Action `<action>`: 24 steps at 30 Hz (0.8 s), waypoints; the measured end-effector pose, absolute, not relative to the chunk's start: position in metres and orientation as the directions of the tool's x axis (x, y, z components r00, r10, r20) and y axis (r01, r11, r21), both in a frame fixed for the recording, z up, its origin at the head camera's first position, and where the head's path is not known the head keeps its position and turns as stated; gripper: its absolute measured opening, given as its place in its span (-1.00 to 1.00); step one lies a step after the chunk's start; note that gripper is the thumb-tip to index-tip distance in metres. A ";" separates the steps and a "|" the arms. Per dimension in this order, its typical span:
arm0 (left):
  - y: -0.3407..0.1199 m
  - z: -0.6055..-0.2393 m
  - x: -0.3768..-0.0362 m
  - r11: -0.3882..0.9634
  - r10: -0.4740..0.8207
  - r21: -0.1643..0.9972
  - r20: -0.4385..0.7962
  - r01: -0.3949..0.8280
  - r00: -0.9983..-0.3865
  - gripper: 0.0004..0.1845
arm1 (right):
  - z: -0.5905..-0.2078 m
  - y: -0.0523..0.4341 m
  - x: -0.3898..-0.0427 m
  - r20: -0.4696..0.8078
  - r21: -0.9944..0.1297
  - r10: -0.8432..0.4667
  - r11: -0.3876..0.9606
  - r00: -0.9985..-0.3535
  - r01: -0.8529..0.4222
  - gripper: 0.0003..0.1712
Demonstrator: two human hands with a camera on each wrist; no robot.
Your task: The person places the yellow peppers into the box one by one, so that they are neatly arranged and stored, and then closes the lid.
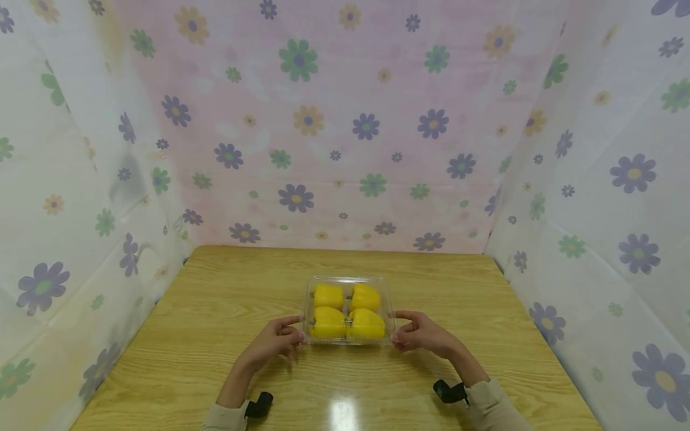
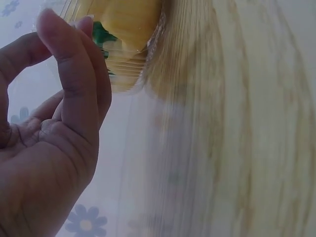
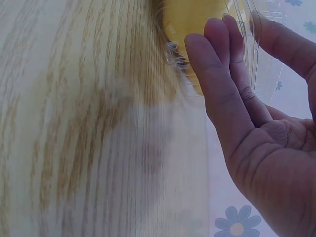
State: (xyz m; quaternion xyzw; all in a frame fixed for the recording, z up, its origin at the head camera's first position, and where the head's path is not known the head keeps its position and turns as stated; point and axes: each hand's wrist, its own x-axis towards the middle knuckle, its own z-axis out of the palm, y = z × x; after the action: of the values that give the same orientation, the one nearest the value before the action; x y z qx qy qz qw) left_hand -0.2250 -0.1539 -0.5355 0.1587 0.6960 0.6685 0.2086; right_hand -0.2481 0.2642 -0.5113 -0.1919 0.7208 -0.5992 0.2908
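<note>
Flowered sheets wall off the wooden table (image 1: 215, 311) on three sides. Near its middle sits a clear plastic box (image 1: 347, 282) with its lid shut over four yellow peppers (image 1: 329, 296). My left hand (image 1: 277, 340) meets the box's near left corner and my right hand (image 1: 423, 333) its near right corner, forearms angled inward, thumbs above and fingertips (image 3: 217, 29) against the sides. Both hands are loosely curved around the box, not clenched.
</note>
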 end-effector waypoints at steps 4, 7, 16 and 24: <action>-0.153 -0.536 -0.225 0.055 0.482 0.995 -0.101 -0.085 -0.870 -0.32 | -0.513 0.264 -0.247 -0.186 -0.975 -0.621 0.210 -0.761 0.066 -0.16; -0.153 -0.536 -0.225 0.056 0.475 0.994 -0.110 -0.094 -0.873 -0.32 | -0.513 0.263 -0.247 -0.186 -0.975 -0.615 0.212 -0.766 0.067 -0.16; -0.151 -0.535 -0.225 0.059 0.462 0.994 -0.114 -0.097 -0.880 -0.36 | -0.512 0.263 -0.246 -0.191 -0.976 -0.602 0.202 -0.775 0.083 -0.16; -0.149 -0.533 -0.226 0.075 0.456 0.994 -0.103 -0.078 -0.884 -0.40 | -0.515 0.263 -0.247 -0.161 -0.984 -0.632 0.165 -0.758 0.071 -0.11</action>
State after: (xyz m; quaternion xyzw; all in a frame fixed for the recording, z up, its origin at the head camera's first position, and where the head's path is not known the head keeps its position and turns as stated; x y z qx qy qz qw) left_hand -0.2258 -0.1495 -0.5326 0.1342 0.7052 0.6669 0.2000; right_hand -0.2473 0.2631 -0.5153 -0.1984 0.7077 -0.6149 0.2859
